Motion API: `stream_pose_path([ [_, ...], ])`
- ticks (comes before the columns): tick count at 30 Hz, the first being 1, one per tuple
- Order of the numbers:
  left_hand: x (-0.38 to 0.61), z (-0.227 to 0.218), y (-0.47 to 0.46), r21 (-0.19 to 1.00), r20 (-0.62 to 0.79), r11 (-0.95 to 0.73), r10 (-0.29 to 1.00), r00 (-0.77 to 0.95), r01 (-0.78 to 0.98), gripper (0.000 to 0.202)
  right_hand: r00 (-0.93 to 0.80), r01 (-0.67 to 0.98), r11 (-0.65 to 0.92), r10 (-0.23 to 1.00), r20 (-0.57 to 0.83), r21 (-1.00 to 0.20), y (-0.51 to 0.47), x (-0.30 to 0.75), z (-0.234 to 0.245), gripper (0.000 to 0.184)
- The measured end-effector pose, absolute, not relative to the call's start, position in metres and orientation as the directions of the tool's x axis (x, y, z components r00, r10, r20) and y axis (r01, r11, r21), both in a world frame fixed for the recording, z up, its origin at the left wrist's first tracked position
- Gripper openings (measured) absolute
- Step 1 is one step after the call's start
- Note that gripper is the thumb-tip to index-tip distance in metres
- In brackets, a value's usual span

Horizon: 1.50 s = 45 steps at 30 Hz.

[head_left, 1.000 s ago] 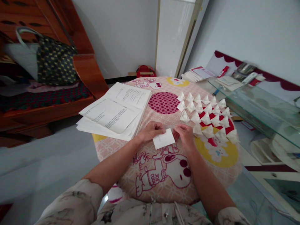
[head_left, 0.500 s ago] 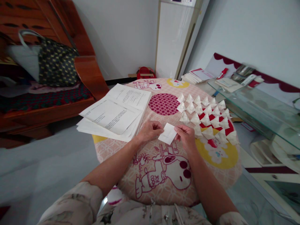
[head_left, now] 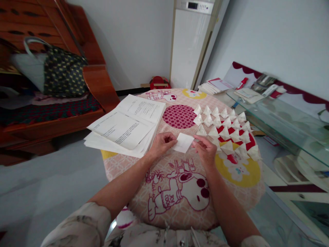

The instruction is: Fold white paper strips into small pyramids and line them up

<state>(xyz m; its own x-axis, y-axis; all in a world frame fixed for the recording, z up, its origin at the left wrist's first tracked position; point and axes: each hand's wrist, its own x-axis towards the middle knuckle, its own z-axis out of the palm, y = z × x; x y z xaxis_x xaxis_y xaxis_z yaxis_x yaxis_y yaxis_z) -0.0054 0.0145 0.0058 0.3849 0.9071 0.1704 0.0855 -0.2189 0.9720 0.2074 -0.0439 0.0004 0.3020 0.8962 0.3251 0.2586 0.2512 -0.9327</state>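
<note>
A small white square of folded paper (head_left: 183,143) is between my hands, above the near half of a round table. My left hand (head_left: 163,143) pinches its left edge between thumb and fingers. At its upper right corner, the fingertips of my right hand (head_left: 205,147) close on the paper. Several folded white paper pieces (head_left: 225,133) with pointed tops stand in rows to the right, just beyond my right hand. On the left lies a stack of printed paper sheets (head_left: 125,123), close to my left hand.
A pink patterned cloth (head_left: 144,181) covers the table. To the right stands a glass shelf (head_left: 282,120) with papers and small items. A wooden bench (head_left: 97,82) carrying a dark patterned bag (head_left: 64,72) is at the left. Behind the table rises a tall white cabinet-like unit (head_left: 190,48).
The paper square has turned slightly between my hands, its edges now nearer level. My right hand has shifted a little to the right. The camera view has tilted slightly upward.
</note>
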Motion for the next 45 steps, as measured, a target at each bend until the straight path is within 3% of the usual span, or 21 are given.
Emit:
stream_pose_path([
  [6,-0.005,0.014,0.009,0.913,0.255,-0.346,0.897,0.36,0.217,0.02,0.296,0.339,0.274,0.877,0.379,-0.9,-0.044,0.208,-0.002,0.017],
  [10,-0.006,0.016,0.006,0.842,0.333,-0.451,0.866,0.372,0.297,0.017,0.189,0.542,0.386,0.81,0.556,-0.746,-0.047,0.205,0.006,0.011],
  [14,-0.006,0.014,0.004,0.789,0.38,-0.517,0.835,0.398,0.331,0.014,0.068,0.696,0.414,0.775,0.629,-0.586,-0.05,0.201,0.011,0.016],
  [21,-0.006,0.014,0.001,0.71,0.433,-0.634,0.736,0.521,0.305,0.014,-0.108,0.776,0.471,0.754,0.647,-0.42,-0.051,0.197,0.008,0.018],
  [26,-0.007,0.019,-0.002,0.778,0.422,-0.582,0.763,0.49,0.235,0.017,-0.171,0.737,0.565,0.686,0.708,-0.37,-0.051,0.194,0.013,0.03],
  [30,-0.009,0.02,0.001,0.803,0.474,-0.569,0.791,0.387,0.178,0.034,-0.201,0.741,0.59,0.65,0.732,-0.32,-0.049,0.196,0.011,0.036],
  [34,-0.012,0.016,0.007,0.653,0.533,-0.711,0.676,0.509,0.259,0.071,-0.357,0.751,0.611,0.696,0.622,-0.252,-0.044,0.2,-0.002,0.037],
  [36,-0.012,0.013,0.009,0.569,0.51,-0.767,0.613,0.604,0.297,0.078,-0.412,0.755,0.615,0.715,0.564,-0.227,-0.044,0.202,-0.009,0.036],
  [38,-0.013,0.011,0.01,0.51,0.49,-0.804,0.563,0.665,0.305,0.072,-0.451,0.756,0.62,0.727,0.518,-0.213,-0.044,0.203,-0.014,0.035],
  [42,-0.014,0.011,0.012,0.443,0.485,-0.845,0.507,0.712,0.3,0.035,-0.483,0.762,0.614,0.75,0.452,-0.206,-0.049,0.203,-0.014,0.039],
  [45,-0.017,0.013,0.014,0.425,0.463,-0.855,0.486,0.741,0.296,0.019,-0.491,0.758,0.61,0.766,0.415,-0.229,-0.053,0.203,-0.01,0.038],
])
